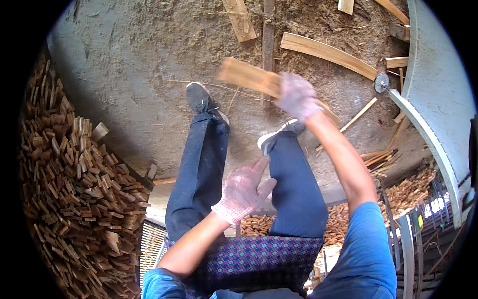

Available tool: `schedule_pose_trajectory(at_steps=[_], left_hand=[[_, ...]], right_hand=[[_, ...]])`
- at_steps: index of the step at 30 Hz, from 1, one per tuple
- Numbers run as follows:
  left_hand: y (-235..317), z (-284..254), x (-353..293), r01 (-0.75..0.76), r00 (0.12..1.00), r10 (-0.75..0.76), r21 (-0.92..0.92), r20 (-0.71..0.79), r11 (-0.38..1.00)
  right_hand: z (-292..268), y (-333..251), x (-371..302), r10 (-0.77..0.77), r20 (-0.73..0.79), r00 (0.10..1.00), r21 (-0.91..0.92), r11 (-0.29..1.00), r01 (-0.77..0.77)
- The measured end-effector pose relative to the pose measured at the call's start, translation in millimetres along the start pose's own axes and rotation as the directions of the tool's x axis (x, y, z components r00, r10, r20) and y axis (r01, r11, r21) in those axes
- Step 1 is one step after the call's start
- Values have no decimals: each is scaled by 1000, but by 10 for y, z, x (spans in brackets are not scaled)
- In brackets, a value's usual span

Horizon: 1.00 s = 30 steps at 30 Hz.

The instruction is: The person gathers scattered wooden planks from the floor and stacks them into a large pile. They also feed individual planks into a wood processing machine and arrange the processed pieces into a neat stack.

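Observation:
My right hand (297,94), in a pale work glove, is closed round a flat wooden slat (248,78). The slat is held above the floor, ahead of my right shoe, and its far left end is blurred by motion. A short piece of it shows past the wrist. My left hand (244,189), gloved in pale pink, hovers between my knees. Its fingers point forward and the thumb stands apart, with nothing seen in it. A curved wooden slat (328,52) lies on the floor beyond my right hand, one end by a small metal disc (381,82).
A big stack of wood pieces (84,199) rises at my left. More cut pieces (343,224) lie behind my legs. A grey metal panel with a curved edge (443,65) stands at right. Loose slats (240,20) and thin strips (358,114) lie on the debris-strewn floor.

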<state>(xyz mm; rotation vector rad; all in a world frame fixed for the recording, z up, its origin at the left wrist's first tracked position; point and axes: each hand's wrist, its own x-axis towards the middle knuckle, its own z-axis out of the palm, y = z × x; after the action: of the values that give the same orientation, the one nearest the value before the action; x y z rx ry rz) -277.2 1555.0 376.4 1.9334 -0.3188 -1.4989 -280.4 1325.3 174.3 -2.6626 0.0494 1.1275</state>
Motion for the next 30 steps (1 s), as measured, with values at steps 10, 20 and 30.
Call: schedule_pose_trajectory(at_steps=[10,20,30], left_hand=[[-65,-288,-11,-86,979,66,-94,-193,992],[68,-763,29,-130,986,97,-254,-139,959],[-24,-402,136,-75,975,27,-213,-221,974]], right_hand=[[-306,-78,1218,-178,-522,834,-198,977,85],[-59,1179,1080,264,-91,960,-468,840,-275],[-1713,-1118,992,-52,273,961,-156,983,97]])
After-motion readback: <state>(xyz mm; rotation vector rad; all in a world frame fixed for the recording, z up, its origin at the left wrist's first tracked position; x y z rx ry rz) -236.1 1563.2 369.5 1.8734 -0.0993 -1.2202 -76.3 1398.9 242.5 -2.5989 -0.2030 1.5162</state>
